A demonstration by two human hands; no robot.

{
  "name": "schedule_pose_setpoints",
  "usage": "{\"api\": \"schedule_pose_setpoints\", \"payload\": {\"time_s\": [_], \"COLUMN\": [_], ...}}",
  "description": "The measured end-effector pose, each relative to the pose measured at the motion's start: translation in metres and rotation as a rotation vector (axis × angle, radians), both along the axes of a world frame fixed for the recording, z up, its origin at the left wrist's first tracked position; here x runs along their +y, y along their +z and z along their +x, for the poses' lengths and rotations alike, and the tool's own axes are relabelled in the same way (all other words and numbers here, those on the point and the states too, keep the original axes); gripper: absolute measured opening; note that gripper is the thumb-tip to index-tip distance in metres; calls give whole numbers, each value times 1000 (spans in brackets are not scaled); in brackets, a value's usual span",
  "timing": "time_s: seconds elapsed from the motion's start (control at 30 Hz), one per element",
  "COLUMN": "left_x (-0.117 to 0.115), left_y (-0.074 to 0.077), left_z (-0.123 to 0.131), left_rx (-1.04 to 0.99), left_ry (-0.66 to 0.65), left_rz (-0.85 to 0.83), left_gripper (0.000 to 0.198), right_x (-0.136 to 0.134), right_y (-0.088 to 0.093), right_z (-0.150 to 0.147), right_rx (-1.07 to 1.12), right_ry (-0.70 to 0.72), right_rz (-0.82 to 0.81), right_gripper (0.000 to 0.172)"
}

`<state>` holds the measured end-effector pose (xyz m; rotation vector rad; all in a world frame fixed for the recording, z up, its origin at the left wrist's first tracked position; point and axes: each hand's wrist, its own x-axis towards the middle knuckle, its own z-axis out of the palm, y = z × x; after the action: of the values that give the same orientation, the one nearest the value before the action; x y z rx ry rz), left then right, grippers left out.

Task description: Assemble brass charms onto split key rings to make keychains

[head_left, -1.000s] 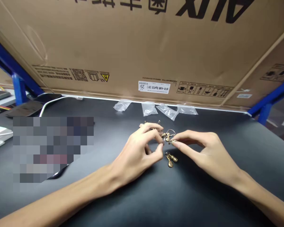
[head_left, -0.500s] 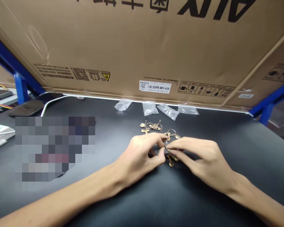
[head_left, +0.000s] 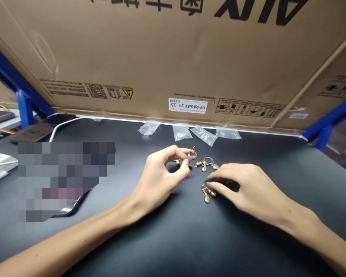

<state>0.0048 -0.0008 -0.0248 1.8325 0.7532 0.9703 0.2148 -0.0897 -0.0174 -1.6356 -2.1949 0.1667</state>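
My left hand (head_left: 164, 175) is closed, its thumb and forefinger pinching a thin metal key ring (head_left: 189, 155). Behind its fingertips, more brass-coloured charms (head_left: 177, 162) are partly hidden. A second ring with charms (head_left: 209, 159) lies on the black table just to the right of those fingertips. My right hand (head_left: 245, 186) is open, thumb and forefinger apart with nothing visible between them. Close to its fingertips, a small group of loose brass-coloured charms (head_left: 207, 198) rests on the table.
Several transparent plastic bags (head_left: 182, 132) lie along the table's back edge. A large cardboard box (head_left: 150, 57) stands behind them, between blue metal posts (head_left: 24, 107). To the left are a dark flat device (head_left: 31, 132), a white cable (head_left: 56, 126) and a blurred-out area.
My left hand has moved left and away from me with the key ring, apart from my right hand. The right fingers have opened slightly, and the nearer charms now lie uncovered.
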Motion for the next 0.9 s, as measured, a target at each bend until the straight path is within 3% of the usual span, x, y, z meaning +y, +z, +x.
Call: {"api": "schedule_pose_setpoints", "payload": {"time_s": [0.13, 0.3, 0.63, 0.9], "left_x": [-1, -2, -9, -9], "left_y": [1, -3, 0, -4], "left_z": [1, 2, 4, 4], "left_rx": [2, 17, 22, 186], "left_ry": [-19, -36, -186, -228], "left_rz": [-21, -15, -18, 183], "left_gripper": [7, 4, 7, 10], "right_x": [1, 1, 3, 2], "right_y": [-2, -3, 9, 7], "right_z": [-3, -5, -4, -14], "right_rx": [24, 119, 411, 481], "right_ry": [21, 5, -134, -129], "right_rz": [-70, -147, -93, -54], "right_gripper": [11, 15, 12, 9]}}
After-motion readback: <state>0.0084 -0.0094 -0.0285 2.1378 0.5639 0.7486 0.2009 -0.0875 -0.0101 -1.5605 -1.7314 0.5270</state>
